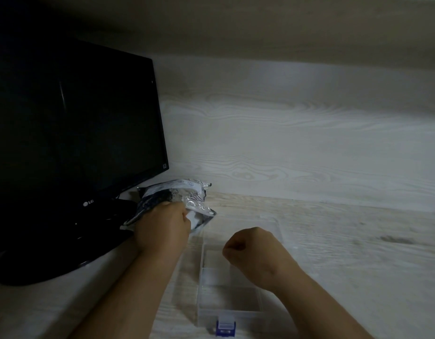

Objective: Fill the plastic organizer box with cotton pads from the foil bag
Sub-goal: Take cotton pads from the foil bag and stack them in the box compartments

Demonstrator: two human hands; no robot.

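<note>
Box sits beneath right hand; left hand seemingly grips bag.

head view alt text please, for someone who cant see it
A left hand grips a foil bag beside a dark monitor, while the right hand, fingers curled, hovers over a clear organizer box on a pale wooden desk.
</note>
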